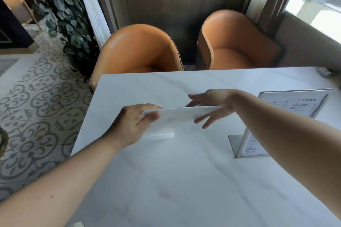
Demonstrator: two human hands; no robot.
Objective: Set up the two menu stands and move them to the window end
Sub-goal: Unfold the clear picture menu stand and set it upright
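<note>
On the white marble bench [184, 180], the left hand [132, 125] has its fingers [152, 116] clamped on the near end of a menu stand [177, 116], blurred and apparently lifted clear of the surface. The right hand [212, 105] meets its far end with fingers [200, 120] spread, touching but not closed. Further right, the second stand [287, 116] already stands upright toward the window [317, 2]. The step in hand is probably righting this stand; next it must be set upright beside the other.

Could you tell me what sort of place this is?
Probably a restaurant or café: a marble-look table carrying a printed menu stand, with two orange upholstered chairs opposite and a window alongside.
</note>
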